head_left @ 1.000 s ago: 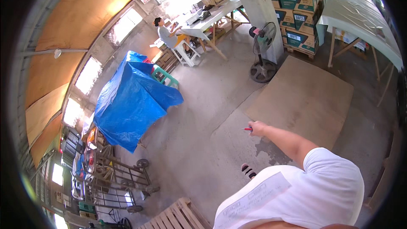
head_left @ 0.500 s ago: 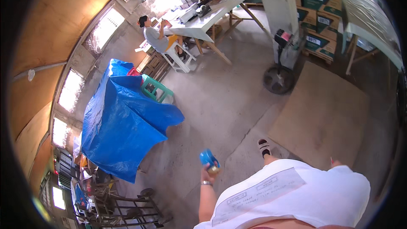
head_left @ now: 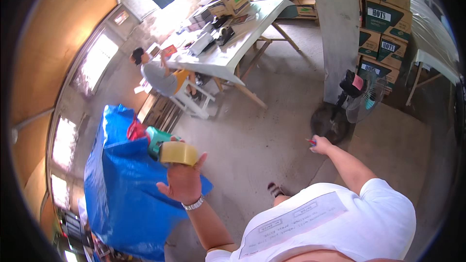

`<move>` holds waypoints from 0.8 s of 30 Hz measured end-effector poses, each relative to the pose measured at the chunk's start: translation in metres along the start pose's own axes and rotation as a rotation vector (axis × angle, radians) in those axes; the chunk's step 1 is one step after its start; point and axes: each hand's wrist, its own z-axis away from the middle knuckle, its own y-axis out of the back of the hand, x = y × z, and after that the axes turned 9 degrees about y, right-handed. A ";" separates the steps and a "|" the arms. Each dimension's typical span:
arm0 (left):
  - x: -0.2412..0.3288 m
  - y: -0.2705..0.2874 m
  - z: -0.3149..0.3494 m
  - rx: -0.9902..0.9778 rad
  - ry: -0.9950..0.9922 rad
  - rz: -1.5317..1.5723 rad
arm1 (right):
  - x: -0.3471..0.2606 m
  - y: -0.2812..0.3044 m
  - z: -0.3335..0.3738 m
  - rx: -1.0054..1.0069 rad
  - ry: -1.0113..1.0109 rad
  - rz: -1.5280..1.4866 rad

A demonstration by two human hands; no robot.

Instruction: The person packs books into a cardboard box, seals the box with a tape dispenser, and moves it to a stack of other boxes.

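Note:
My left hand (head_left: 183,184) is raised in front of the blue tarp, thumb and little finger spread. On its fingers sits a roll of clear yellowish packing tape (head_left: 179,154); the fingers inside or behind the roll are mostly hidden. My right hand (head_left: 320,144) is stretched forward on the right, closed around a thin red object (head_left: 310,141). Only its tip shows, so its kind is unclear. Beyond that hand stands a black pedestal fan (head_left: 353,85) with a round base.
A blue tarp (head_left: 126,179) covers a heap at left, beside a green stool (head_left: 156,138). Ahead, a person (head_left: 160,77) sits on a white stool (head_left: 194,99) at a long table (head_left: 262,17). Stacked cartons (head_left: 386,19) stand behind a pillar (head_left: 335,34). Cardboard (head_left: 388,150) lies on the floor.
My left hand has risen and moved left with the tape; the blue piece seen with it earlier no longer shows clearly. My right hand has swung forward into view. The view has shifted.

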 end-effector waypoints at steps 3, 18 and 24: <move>0.005 0.039 -0.082 0.022 -0.120 -0.058 | -0.060 0.016 -0.098 -0.005 0.072 -0.029; -0.030 0.178 -0.511 -0.008 -0.925 -0.055 | 0.010 0.021 -0.061 -0.055 -1.245 -0.077; -0.104 0.205 -0.668 0.233 -1.103 0.017 | 0.099 0.014 -0.205 0.035 -1.054 -0.199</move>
